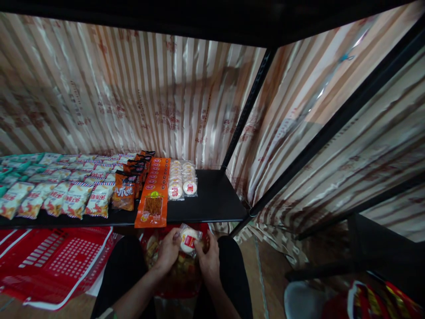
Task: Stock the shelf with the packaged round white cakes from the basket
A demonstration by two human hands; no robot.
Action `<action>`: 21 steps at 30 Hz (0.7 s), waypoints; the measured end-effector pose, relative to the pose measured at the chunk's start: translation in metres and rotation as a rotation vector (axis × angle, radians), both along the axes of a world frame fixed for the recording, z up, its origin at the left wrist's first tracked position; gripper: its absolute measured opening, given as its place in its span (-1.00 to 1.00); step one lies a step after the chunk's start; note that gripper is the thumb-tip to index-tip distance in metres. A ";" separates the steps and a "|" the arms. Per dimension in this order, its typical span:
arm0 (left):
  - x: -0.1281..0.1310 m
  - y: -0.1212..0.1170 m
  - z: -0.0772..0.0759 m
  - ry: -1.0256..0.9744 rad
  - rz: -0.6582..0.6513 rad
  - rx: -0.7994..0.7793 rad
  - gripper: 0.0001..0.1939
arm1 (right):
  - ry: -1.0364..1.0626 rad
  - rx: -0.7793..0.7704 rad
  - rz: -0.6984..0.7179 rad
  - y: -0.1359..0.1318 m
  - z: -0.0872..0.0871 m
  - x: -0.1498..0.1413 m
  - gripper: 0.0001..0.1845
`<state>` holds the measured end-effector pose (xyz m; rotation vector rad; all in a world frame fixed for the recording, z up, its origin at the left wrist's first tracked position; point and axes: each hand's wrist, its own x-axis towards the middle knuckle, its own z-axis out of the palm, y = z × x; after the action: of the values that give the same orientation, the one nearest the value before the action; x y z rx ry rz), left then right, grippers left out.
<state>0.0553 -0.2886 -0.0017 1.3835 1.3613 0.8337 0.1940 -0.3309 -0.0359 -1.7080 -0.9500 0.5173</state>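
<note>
Between my two hands is a round white packaged cake (188, 240) in clear wrapping with a red label. My left hand (168, 249) pinches its left edge, and my right hand (209, 257) grips its right side with the thumb on the front. Both hands are over a red basket (166, 290) between my knees, with wrapped items inside that are too dim to name. On the black shelf (212, 206) just ahead, similar round white cakes (190, 187) lie in two columns. Left of them lies a long orange snack packet (152, 190), its front end reaching the shelf's edge.
Dark orange bags (124, 192) and rows of white snack bags (99, 197) fill the shelf's left side. A red shopping basket (63, 261) is on the floor at left. Black posts (249, 110) stand at right, before striped plastic sheeting (149, 97). An upper shelf (166, 17) hangs overhead.
</note>
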 end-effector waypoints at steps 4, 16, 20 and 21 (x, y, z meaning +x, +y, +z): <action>-0.002 -0.003 0.014 0.163 -0.108 0.041 -0.76 | -0.156 -0.029 0.179 0.005 0.019 0.009 -0.40; 0.007 0.009 0.010 -0.266 -0.046 -0.054 -0.78 | 0.438 -0.045 0.307 0.015 0.024 0.010 -0.54; 0.013 0.013 0.014 -0.317 0.046 -0.090 -0.71 | 0.608 -0.061 0.232 0.018 0.027 0.010 -0.48; 0.015 0.013 0.014 -0.317 0.061 -0.102 -0.70 | 0.639 -0.060 0.215 0.020 0.027 0.011 -0.47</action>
<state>0.0698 -0.2758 0.0123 1.0835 1.1861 0.9653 0.2050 -0.3112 -0.0088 -1.3568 -0.6504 1.1599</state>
